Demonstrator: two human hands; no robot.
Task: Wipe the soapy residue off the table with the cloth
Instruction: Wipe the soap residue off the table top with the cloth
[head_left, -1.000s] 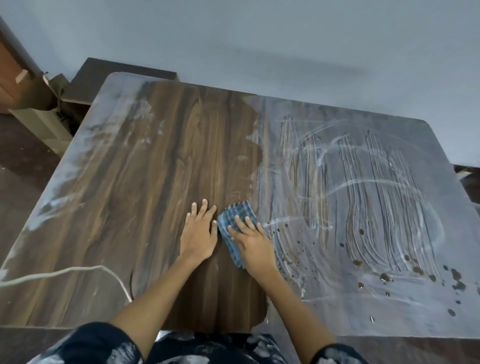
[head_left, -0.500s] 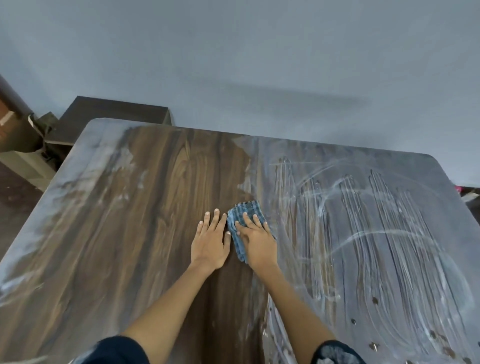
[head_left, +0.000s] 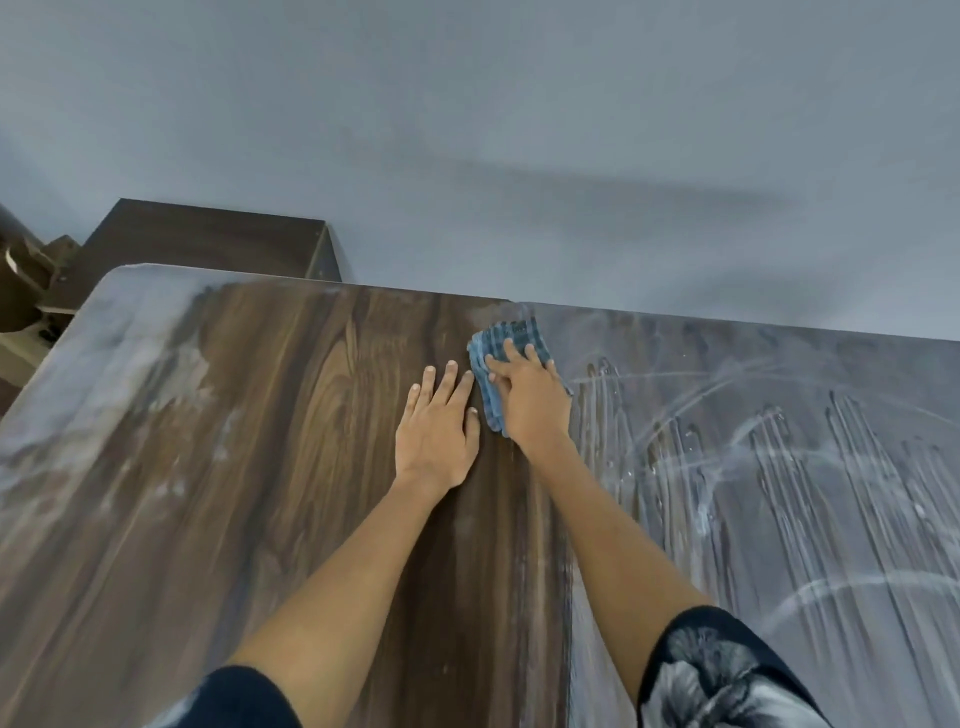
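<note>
- Residue (head_left: 83, 374) along table's left edge: whitish film runs near to far down that strip, well apart from the cloth. Risk, as a judgement: it gets skipped, since the wiping sits at the middle boundary and the strip lies outside the present reach.
- Table (head_left: 291, 467), dark wood-grain middle band: looks wiped, with faint pale specks on its left part. Wet wood here could let the bracing palm slide if weight goes on it.
- Left hand (head_left: 439, 431): flat on the clean wood, fingers straight and slightly spread, holding nothing, just left of the cloth, fingertips near its edge but contact not clear.
- Blue checked cloth (head_left: 506, 345): folded pad at the far edge of the table, right on the line between clean wood and soapy half. Risk: it sits so near the far edge that a further push could send it or suds over the edge.
- Right hand (head_left: 530, 400): pressing down on the cloth, fingers laid over its top, mostly straight, thumb side hidden; pressing, not pinching, as far as I can tell.
- Soapy film (head_left: 779, 467) on right half: thick white streaks and arcs, untouched so far. Risk: a loaded cloth smears soap back onto clean wood unless refolded or rinsed.
</note>
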